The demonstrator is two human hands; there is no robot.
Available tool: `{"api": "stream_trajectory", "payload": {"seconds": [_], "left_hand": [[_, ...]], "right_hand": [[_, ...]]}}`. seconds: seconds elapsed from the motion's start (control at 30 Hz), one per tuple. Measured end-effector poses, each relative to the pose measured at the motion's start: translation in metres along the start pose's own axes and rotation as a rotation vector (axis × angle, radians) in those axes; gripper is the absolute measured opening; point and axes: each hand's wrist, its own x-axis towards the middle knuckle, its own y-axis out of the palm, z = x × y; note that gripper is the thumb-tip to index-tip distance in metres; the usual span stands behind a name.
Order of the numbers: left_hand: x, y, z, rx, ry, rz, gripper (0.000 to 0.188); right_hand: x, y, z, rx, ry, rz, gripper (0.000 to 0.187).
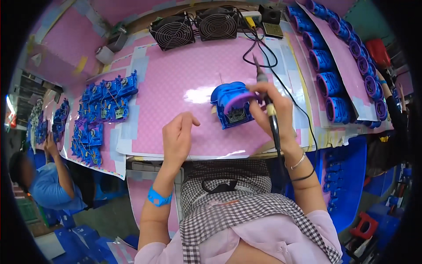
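My right hand (280, 113) is closed round a soldering iron (261, 75), whose tip points up and away from me. Its thumb and fingertips also meet the purple rim of a round blue plastic housing (229, 93). That housing sits tilted over a blue base part with a green circuit board (236, 115) on the pink table mat. Left of it, my left hand (178, 135) hovers just above the mat, fingers curled in, with nothing visible in them. It is apart from the housing.
Two black fans (216, 24) stand at the back, beside a cable running to the iron. Several blue assemblies (107, 94) with wires lie at left. Rows of blue-purple housings (330, 84) line the right. A blue bin (351, 176) stands below right. Another person (52, 180) works at far left.
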Motion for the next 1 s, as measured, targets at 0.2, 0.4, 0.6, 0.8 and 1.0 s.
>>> {"api": "stream_trajectory", "payload": {"seconds": [0.2, 0.4, 0.6, 0.8, 1.0], "left_hand": [[0.028, 0.031, 0.006, 0.690, 0.117, -0.075, 0.041], [0.041, 0.042, 0.015, 0.788, 0.267, -0.009, 0.043], [-0.016, -0.006, 0.020, 0.734, 0.400, -0.137, 0.033], [-0.021, 0.000, 0.035, 0.629, 0.396, -0.228, 0.028], [-0.010, -0.003, 0.014, 0.530, 0.069, -0.136, 0.021]], "right_hand": [[0.042, 0.004, -0.017, -0.197, -0.024, 0.026, 0.022], [0.052, 0.014, -0.040, -0.240, 0.002, -0.102, 0.024], [0.034, 0.029, -0.050, -0.032, -0.224, 0.100, 0.024], [0.025, 0.038, -0.051, -0.105, -0.119, 0.363, 0.015], [-0.018, 0.010, -0.022, 0.096, -0.113, 0.379, 0.007]]}}
